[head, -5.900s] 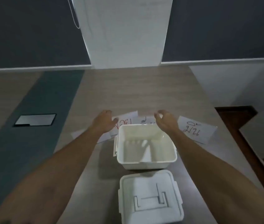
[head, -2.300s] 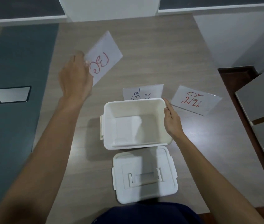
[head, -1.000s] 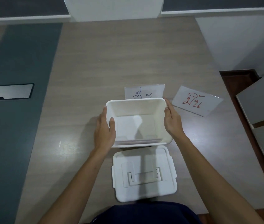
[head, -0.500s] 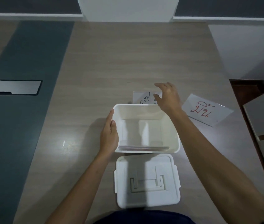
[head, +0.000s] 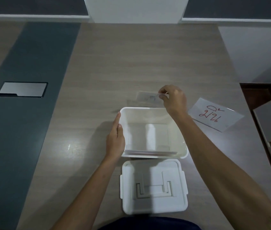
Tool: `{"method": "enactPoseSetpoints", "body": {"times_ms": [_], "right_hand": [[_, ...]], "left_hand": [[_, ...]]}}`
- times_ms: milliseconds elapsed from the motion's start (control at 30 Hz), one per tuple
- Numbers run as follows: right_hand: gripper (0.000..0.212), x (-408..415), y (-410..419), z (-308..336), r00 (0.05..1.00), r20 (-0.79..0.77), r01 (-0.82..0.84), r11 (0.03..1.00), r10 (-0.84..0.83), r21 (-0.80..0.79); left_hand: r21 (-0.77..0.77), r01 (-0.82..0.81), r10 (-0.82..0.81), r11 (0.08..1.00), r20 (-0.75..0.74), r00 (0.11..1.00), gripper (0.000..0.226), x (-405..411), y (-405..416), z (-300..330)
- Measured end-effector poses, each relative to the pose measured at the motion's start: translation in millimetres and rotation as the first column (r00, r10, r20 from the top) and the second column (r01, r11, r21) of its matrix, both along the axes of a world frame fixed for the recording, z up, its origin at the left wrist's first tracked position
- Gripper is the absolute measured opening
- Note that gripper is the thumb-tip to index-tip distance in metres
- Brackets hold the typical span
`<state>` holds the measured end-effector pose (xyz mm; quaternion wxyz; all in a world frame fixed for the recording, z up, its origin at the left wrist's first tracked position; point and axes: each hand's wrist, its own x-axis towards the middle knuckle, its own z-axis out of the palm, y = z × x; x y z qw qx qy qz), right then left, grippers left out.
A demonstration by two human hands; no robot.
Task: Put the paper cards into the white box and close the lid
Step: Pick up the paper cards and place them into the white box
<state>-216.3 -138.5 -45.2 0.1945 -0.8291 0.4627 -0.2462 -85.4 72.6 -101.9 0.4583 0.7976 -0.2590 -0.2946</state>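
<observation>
My right hand (head: 174, 99) pinches a paper card (head: 149, 98) just behind the white box (head: 154, 131). My left hand (head: 115, 138), grip flat and wide, rests against the box's left wall; lid (head: 154, 187) lies nearer me on the tabletop (head: 114, 63).

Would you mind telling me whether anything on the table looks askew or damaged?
Nothing looks damaged or spilled. The one card lying flat sits skewed to the table edge; the lid lies squarely in front of the open white box.
</observation>
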Motion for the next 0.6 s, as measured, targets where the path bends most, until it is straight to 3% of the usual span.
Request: {"method": "enactPoseSetpoints", "body": {"times_ms": [133, 300, 433, 600], "right_hand": [[0.007, -8.2, 26.3, 39.0, 0.961, 0.272, 0.014, 0.978, 0.044, -0.209], [0.006, -33.2, 66.6, 67.0, 0.929, 0.330, -0.062, 0.949, 0.168, -0.308], [0.010, -54.4, 91.7, 49.7, 0.948, 0.241, -0.163, 0.968, 0.208, -0.192], [0.010, -63.0, 114.7, 10.1, 0.969, 0.052, -0.247, 0.961, 0.242, 0.125]], "left_hand": [[0.002, 0.006, -0.006, 1.000, -0.011, 1.000, 0.045, -2.0, -0.8, 6.3], [-0.035, 0.014, -0.016, 0.999, -0.041, 0.999, 0.045, -4.7, 0.7, 14.3], [-0.029, -0.003, 0.002, 1.000, -0.052, 0.999, 0.045, -4.6, -0.5, 14.4], [-0.040, 0.004, -0.006, 0.999, -0.051, 0.999, 0.045, -4.6, 0.5, 11.9]]}}
